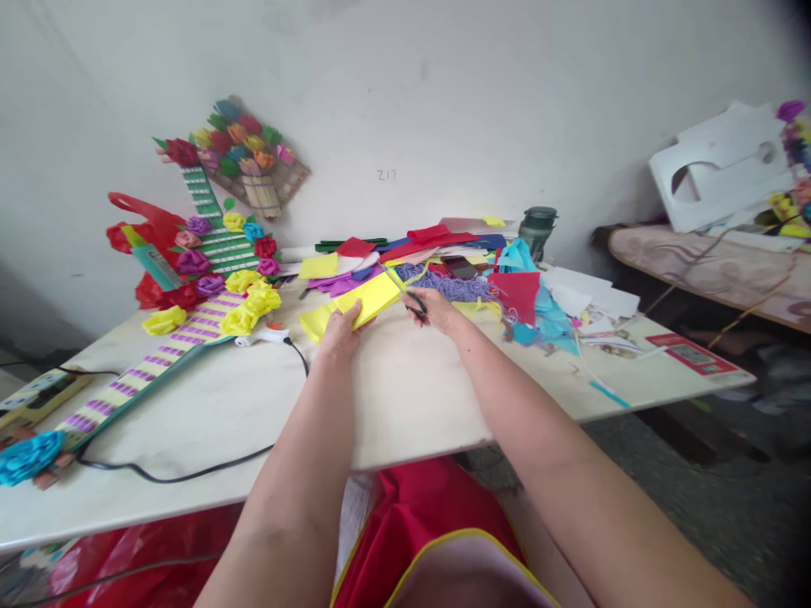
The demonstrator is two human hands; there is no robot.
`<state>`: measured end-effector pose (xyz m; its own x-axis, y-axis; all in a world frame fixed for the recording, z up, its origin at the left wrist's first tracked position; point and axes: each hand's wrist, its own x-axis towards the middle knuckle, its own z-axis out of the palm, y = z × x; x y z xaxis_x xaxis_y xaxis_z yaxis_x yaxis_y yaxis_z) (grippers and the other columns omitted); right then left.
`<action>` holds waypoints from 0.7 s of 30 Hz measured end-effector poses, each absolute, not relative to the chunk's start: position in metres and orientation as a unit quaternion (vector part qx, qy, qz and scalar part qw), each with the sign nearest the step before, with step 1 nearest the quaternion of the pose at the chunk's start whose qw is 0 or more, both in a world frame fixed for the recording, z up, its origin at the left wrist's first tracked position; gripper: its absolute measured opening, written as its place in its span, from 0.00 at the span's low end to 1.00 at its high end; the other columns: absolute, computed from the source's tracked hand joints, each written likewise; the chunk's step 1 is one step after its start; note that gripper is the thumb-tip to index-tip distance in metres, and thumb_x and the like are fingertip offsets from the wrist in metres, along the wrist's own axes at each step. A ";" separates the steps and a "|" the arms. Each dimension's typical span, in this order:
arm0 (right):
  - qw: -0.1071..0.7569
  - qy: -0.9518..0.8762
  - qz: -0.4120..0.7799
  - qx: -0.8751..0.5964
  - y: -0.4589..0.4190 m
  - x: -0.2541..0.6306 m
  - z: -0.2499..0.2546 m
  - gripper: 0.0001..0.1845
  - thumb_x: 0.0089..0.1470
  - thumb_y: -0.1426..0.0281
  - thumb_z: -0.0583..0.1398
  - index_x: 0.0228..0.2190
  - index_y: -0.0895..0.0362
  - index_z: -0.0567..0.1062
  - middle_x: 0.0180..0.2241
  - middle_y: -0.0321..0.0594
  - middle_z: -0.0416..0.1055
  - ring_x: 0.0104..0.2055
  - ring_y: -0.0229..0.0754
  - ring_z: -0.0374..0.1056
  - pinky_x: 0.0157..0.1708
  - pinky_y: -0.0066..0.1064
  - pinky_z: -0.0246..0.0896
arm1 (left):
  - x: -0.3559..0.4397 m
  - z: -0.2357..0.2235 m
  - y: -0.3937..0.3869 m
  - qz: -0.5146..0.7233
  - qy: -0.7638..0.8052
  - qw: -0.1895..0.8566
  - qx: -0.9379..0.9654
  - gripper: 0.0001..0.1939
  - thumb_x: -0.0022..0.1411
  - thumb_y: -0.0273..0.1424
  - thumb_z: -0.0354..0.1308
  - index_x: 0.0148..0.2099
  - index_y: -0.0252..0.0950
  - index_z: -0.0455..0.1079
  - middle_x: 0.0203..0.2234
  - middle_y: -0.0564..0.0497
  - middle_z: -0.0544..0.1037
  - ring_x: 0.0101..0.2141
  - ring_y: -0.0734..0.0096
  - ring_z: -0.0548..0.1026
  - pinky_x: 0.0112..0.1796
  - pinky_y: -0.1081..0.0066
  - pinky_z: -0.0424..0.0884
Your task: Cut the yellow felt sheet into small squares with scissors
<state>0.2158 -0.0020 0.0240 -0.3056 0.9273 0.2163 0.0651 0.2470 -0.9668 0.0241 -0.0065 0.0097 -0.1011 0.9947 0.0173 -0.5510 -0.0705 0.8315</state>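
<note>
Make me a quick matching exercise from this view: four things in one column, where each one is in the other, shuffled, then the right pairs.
Things
1. Scissors
2. Long yellow paper
3. Bottle
4. Glue gun

Places
A. Upright at the back of the table, near the wall
B. In the left hand
C. Lying beside the yellow flowers
D. In the right hand

Pairs: 1-D, 2-B, 3-A, 4-C
</note>
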 end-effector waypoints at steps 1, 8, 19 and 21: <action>0.451 -0.650 0.478 -0.382 -0.001 0.215 0.024 0.17 0.47 0.57 0.59 0.24 0.58 0.65 0.15 0.29 0.62 0.11 0.28 0.56 0.09 0.20 0.42 | 0.024 0.010 -0.006 0.658 0.344 0.586 0.324 0.09 0.50 0.24 0.62 0.36 0.33 0.68 0.37 0.47 0.75 0.36 0.69 0.75 0.37 0.67 0.74; 0.457 -0.627 0.499 -0.386 -0.002 0.211 0.023 0.26 0.49 0.59 0.59 0.47 0.58 0.64 0.15 0.27 0.64 0.12 0.29 0.57 0.09 0.21 0.42 | 0.022 0.008 -0.003 0.663 0.349 0.582 0.316 0.08 0.50 0.24 0.61 0.36 0.34 0.69 0.37 0.48 0.75 0.36 0.70 0.75 0.38 0.66 0.74; 0.452 -0.616 0.523 -0.379 -0.005 0.216 0.024 0.37 0.52 0.58 0.56 0.58 0.56 0.50 0.17 0.28 0.67 0.13 0.31 0.60 0.10 0.21 0.44 | 0.028 0.012 -0.009 0.632 0.353 0.592 0.354 0.06 0.52 0.24 0.59 0.35 0.33 0.68 0.38 0.46 0.75 0.35 0.68 0.75 0.35 0.66 0.75; 0.454 -0.613 0.524 -0.378 -0.004 0.217 0.024 0.37 0.52 0.58 0.56 0.58 0.57 0.50 0.16 0.28 0.66 0.13 0.30 0.60 0.10 0.21 0.44 | 0.028 0.012 -0.009 0.633 0.352 0.593 0.352 0.07 0.52 0.24 0.59 0.35 0.33 0.68 0.37 0.47 0.75 0.36 0.68 0.75 0.36 0.67 0.75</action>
<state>0.2171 -0.0044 0.0240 -0.3009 0.9402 0.1597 -0.0127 0.1635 -0.9865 0.0278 -0.0090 0.0117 -0.0491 0.9984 0.0280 -0.5023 -0.0490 0.8633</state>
